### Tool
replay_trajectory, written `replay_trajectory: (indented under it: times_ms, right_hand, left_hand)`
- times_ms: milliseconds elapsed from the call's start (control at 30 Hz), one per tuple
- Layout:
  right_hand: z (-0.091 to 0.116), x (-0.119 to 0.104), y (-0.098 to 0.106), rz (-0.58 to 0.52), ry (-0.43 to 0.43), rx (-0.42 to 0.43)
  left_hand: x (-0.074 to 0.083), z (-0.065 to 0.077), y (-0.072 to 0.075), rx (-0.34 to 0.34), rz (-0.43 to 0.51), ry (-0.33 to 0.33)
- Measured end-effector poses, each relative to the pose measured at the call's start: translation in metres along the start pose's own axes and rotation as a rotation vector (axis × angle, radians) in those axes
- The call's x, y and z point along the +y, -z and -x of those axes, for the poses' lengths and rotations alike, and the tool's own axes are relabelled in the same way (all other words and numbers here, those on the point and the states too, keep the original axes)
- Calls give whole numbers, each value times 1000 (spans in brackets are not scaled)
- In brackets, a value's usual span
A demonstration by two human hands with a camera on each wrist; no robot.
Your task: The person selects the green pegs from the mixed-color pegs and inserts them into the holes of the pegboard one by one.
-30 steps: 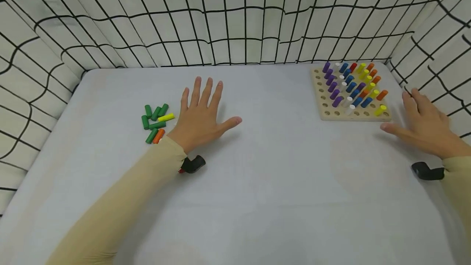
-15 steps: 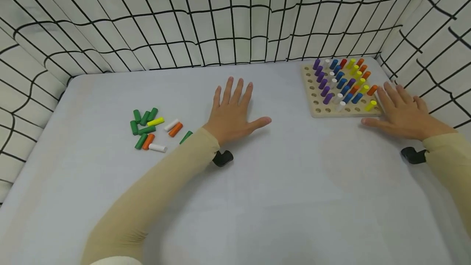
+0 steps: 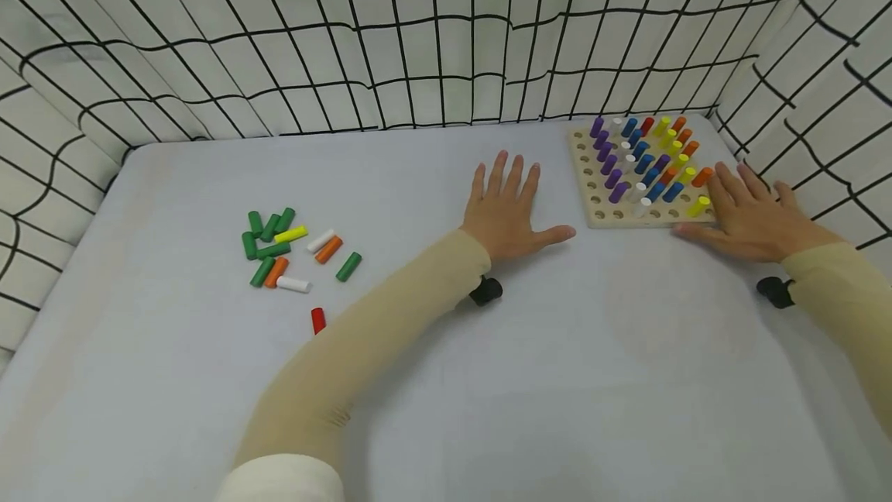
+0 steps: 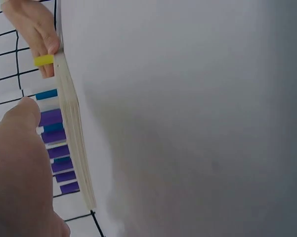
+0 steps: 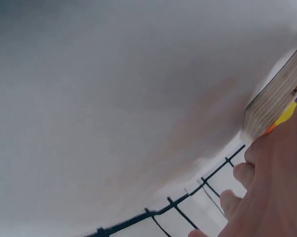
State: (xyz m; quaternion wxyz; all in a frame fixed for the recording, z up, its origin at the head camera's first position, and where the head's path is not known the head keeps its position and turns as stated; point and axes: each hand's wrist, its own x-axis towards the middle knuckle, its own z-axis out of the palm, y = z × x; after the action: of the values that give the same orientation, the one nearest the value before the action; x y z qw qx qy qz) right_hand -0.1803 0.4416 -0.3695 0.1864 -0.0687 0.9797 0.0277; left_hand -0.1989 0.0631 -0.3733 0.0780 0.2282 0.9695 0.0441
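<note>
A wooden pegboard [image 3: 598, 217] with rows of purple, white, blue, yellow, orange and red pegs stands at the back right of the white table. To its left, my left hand [image 3: 503, 217] is spread flat above the table with nothing in it, its thumb pointing toward the board. My right hand [image 3: 759, 219] lies along the board's right side, thumb at the front corner and fingers extended; it appears to touch the edge. In the left wrist view the board [image 4: 71, 118] is side-on behind the left hand [image 4: 20, 173]. The right wrist view shows the board's corner [image 5: 272, 111] against the right hand [image 5: 272, 182].
Loose pegs lie at the left: several green ones [image 3: 273, 249], a yellow peg [image 3: 290, 233], orange pegs [image 3: 329, 249], white pegs [image 3: 294, 284] and a red peg [image 3: 318, 320] partly behind the left sleeve. A black wire grid [image 3: 446, 80] borders the table's back and sides.
My left hand has moved right, from beside the loose pegs toward the board, uncovering more pegs. My right hand has come in from the right up to the board's edge. The head view shifted slightly.
</note>
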Motion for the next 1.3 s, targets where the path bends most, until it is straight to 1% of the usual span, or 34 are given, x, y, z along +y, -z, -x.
replay_trajectory:
  times_ms: [100,267,400,533,600,733,900,1000,1200,1300]
  right_hand:
    - [1,-1,2,14,-3,1]
    - [2,-3,2,-5,-12,-5]
    - [1,-5,1,-37,-17,-27]
    - [0,-7,0,-72,-11,-51]
    - [0,-8,0,-83,-6,-54]
    - [0,-11,0,-91,5,-48]
    - [3,-19,0,-96,23,-38]
    - [4,-25,-1,-85,24,-32]
    - [4,-34,-5,-42,29,0]
    - [4,-38,-6,-29,30,10]
  left_hand:
    - [14,-8,-2,-12,-26,-4]
    - [35,-20,-1,-38,-69,9]
    - [48,-26,1,-94,-65,37]
    - [55,-31,0,-142,-41,76]
    - [57,-32,-1,-136,-32,77]
    - [60,-35,-4,-116,-9,56]
    - [63,-45,-12,-136,-4,65]
    - [62,-48,-13,-144,2,76]
    - [57,-53,-14,-141,-37,93]
    - [54,-55,-15,-134,-41,100]
